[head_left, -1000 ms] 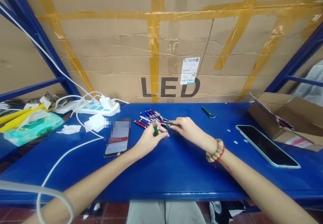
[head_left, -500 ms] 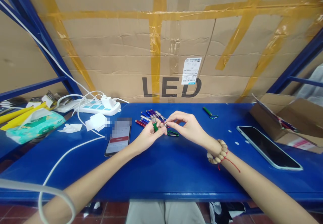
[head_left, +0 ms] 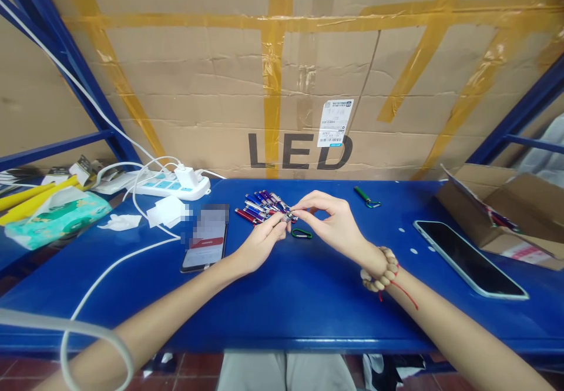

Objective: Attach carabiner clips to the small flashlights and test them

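My left hand (head_left: 264, 239) is closed around a small green flashlight; only its silver end (head_left: 286, 217) shows between the fingers now, the green body being hidden. My right hand (head_left: 330, 220), with a beaded bracelet at the wrist, pinches thumb and forefinger together at that end, on a small part I cannot make out. Just below the fingertips is a green carabiner (head_left: 302, 234); whether it is joined to the flashlight I cannot tell. Behind my left hand lies a cluster of several small red, blue and purple flashlights (head_left: 259, 201).
Another green flashlight with a carabiner (head_left: 362, 194) lies at the back. A phone (head_left: 206, 238) and a white power strip (head_left: 176, 185) are on the left. To the right are a second phone (head_left: 471, 261) and an open cardboard box (head_left: 537, 241). A white cable (head_left: 106, 261) crosses the left side.
My left hand has turned, so the green body that stood up from the fingers is now out of sight. My right hand stays pinched at nearly the same spot.
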The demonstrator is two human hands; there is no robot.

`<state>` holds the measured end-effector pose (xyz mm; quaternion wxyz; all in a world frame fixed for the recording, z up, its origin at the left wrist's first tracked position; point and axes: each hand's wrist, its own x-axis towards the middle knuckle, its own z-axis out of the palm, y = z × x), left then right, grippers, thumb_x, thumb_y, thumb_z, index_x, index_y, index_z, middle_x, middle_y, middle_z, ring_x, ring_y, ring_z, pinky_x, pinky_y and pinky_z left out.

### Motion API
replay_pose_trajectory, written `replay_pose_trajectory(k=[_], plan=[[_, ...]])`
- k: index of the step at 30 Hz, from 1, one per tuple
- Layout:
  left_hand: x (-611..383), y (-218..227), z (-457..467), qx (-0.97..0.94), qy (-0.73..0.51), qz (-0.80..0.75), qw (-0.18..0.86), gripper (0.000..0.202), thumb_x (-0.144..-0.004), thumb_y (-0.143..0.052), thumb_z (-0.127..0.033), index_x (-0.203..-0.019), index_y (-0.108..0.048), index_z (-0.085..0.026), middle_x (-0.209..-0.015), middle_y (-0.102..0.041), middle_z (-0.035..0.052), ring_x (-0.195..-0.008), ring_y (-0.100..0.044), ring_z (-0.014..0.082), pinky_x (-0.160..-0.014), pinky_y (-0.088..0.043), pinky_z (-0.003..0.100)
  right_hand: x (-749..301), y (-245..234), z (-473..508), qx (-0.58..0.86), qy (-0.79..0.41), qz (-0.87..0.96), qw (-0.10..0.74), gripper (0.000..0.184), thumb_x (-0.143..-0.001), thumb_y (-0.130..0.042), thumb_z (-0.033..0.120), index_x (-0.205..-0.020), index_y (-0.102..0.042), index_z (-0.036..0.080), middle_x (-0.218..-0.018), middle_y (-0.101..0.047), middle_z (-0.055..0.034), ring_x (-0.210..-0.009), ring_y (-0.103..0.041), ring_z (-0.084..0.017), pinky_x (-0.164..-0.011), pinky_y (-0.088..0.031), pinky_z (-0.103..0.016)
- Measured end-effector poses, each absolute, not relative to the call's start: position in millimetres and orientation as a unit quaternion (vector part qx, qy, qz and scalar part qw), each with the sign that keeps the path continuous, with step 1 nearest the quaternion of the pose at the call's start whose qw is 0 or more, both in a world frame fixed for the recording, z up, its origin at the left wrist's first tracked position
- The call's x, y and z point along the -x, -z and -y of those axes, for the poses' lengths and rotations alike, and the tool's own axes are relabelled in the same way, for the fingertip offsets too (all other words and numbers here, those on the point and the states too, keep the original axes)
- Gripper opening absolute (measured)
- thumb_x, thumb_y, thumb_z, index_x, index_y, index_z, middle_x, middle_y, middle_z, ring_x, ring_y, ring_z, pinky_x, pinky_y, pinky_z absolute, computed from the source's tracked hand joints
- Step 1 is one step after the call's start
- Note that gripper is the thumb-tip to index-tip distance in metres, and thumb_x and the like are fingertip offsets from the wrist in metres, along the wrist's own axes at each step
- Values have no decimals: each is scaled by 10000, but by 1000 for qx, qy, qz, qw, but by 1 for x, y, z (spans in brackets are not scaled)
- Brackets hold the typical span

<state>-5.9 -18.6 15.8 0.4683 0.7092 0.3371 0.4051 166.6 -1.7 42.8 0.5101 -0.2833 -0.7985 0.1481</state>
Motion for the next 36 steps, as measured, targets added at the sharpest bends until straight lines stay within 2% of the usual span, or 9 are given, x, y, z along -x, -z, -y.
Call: replay_pose_trajectory(k=[5,11,15,17,20,23,29,33,36], plan=[[9,-16,18,-729,-386,-363,434,276,-898,-361,-393,-796,-491,-172,-647,-373,-32,-595,-330,114,-576,-287,256,-169,-44,2,291,-171,801,495,120,-808,-640,241,-751,-710,162,-747,-683,-52,-694,-624,-139,-608,-497,-251],[5,-17,24,-724,-378,-384,431,276,-873,-384,-407,-739,-472,-182,-575,-353,-50,-529,-330,100,-518,-287,236,-172,-47,1,310,-188,819,445,181,-805,-636,296,-704,-699,160,-732,-682,-55,-665,-624,-140,-606,-501,-251],[4,-11,25,-733,-383,-409,384,229,-883,-372,-340,-778,-504,-183,-563,-419,-44,-509,-389,102,-520,-336,227,-166,-34,0,341,-199,794,462,168,-793,-623,254,-679,-686,147,-689,-670,-56,-629,-612,-136,-559,-483,-235],[6,-9,24,-753,-384,-420,331,196,-881,-392,-299,-845,-551,-190,-612,-517,-20,-541,-459,121,-568,-380,238,-162,-27,0,360,-221,777,468,179,-787,-616,260,-677,-686,137,-678,-670,-62,-605,-607,-138,-522,-468,-228],[11,-7,19,-778,-384,-416,273,200,-883,-419,-280,-961,-594,-220,-812,-657,33,-703,-585,174,-693,-431,267,-159,-21,-1,385,-283,755,448,222,-781,-616,310,-690,-694,123,-669,-683,-66,-573,-601,-138,-491,-458,-222],[15,-7,13,-788,-369,-413,270,232,-893,-414,-298,-1001,-606,-226,-964,-687,54,-869,-627,211,-780,-446,284,-162,-21,-6,387,-336,746,425,271,-773,-624,368,-729,-712,115,-691,-698,-65,-577,-604,-138,-485,-468,-217],[15,-9,8,-770,-380,-414,303,250,-875,-456,-321,-1019,-621,-201,-993,-699,53,-958,-620,227,-846,-458,306,-173,-29,-14,370,-379,755,387,317,-750,-645,410,-822,-732,113,-761,-714,-70,-620,-625,-142,-494,-477,-210],[12,-11,12,-769,-392,-404,304,249,-878,-451,-309,-988,-636,-185,-1003,-704,53,-934,-629,213,-836,-468,293,-174,-33,-12,389,-342,769,375,268,-720,-674,378,-719,-725,115,-659,-696,-55,-546,-588,-121,-479,-442,-206],[12,-7,15,-780,-390,-409,267,237,-882,-446,-289,-968,-640,-184,-984,-707,63,-900,-637,208,-821,-471,295,-171,-31,-10,395,-342,767,373,246,-717,-668,347,-647,-691,112,-582,-660,-39,-485,-534,-96,-447,-400,-197]])
